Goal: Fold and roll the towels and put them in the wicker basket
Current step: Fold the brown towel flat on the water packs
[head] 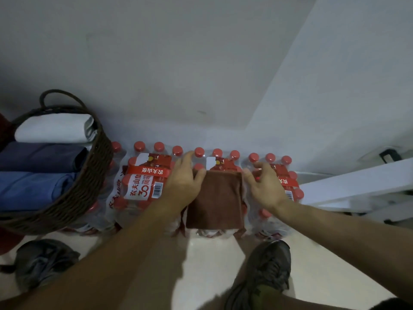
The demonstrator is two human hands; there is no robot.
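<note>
At far left, a dark wicker basket [76, 193] with a looped handle, set on the left end of the row of shrink-wrapped water-bottle packs [143, 184]. Inside the basket, three rolled towels side by side: a white towel [53, 128] at the back, a navy towel [40, 156] in the middle, a lighter blue towel [33, 189] nearest the front rim. Below the basket on the pale floor, a grey shoe [42, 262]. Next along, red-capped bottles in clear wrap with red and white labels, ranged against the white wall. On top of the middle pack, a brown towel [215, 200] folded into a narrow rectangle, lying flat, its near edge reaching the front edge of the pack. Left hand [184, 182] at the towel's far left corner, fingers fairly straight and spread over the bottle caps, thumb touching the cloth's edge. Right hand [264, 186] at the far right corner, fingers loosely bent, thumb just touching the towel's edge; no firm grip evident on either side. Below, a second grey shoe [266, 269] on the floor. At far right, a white slatted frame [357, 186] beside the packs.
</note>
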